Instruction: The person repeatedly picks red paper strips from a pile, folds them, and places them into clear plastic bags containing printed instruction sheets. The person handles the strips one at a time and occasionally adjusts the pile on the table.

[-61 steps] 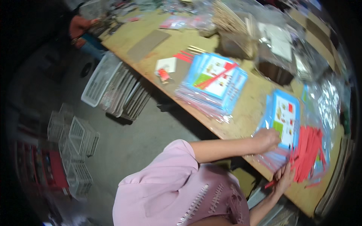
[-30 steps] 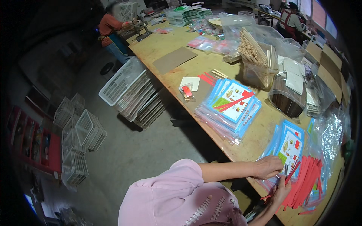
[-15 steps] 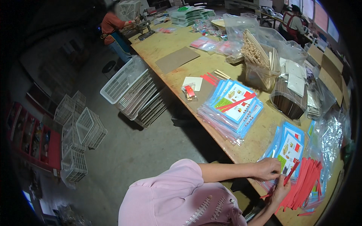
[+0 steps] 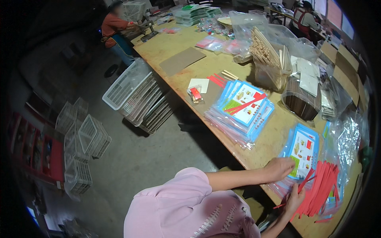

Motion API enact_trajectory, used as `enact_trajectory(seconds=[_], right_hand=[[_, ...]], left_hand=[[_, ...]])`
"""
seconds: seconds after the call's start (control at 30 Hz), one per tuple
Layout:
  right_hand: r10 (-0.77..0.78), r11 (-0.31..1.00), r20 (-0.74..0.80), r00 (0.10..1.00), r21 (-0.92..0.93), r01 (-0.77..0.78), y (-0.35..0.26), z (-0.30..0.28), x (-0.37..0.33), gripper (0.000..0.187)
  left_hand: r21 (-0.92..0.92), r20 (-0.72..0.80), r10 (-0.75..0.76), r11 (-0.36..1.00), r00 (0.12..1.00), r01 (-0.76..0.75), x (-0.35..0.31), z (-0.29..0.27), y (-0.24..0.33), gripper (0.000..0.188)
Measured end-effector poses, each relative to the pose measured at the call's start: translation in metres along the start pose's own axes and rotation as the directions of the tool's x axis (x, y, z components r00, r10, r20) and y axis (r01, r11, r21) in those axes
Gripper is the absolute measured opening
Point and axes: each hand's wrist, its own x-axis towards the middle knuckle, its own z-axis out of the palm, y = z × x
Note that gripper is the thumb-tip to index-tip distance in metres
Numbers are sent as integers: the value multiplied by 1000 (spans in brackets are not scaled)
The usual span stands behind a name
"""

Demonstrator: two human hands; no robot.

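So the right hand (image 4: 293,199) is closed on a few flat red strips (image 4: 306,179), right at the near table edge. Their long axis runs diagonally, far ends up and to the right, near ends poking out lower left. The left hand (image 4: 279,168) is curled over the blue-edged packets (image 4: 303,146); too small and blurry to tell if it's pinching anything. My read: the step in hand is sorting strips out by the packets, and the next move calls for a light fingertip grip with the strips kept lined up. Just right of that is a loose red strip pile (image 4: 319,190), lengthwise away from the person, tops leaning right. Farther left, a second packet stack (image 4: 243,115) has red strips lying across it.
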Motion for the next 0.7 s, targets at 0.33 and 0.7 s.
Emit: enact_trajectory(seconds=[0.33, 0.7], right_hand=[[99, 988, 64, 993, 109, -105, -40, 25, -17, 19], [-6, 962, 168, 986, 269, -40, -41, 39, -27, 36]], left_hand=[[-58, 35, -250, 966, 968, 251, 24, -7, -9, 17], [-169, 133, -249, 948, 959, 270, 26, -3, -2, 12]])
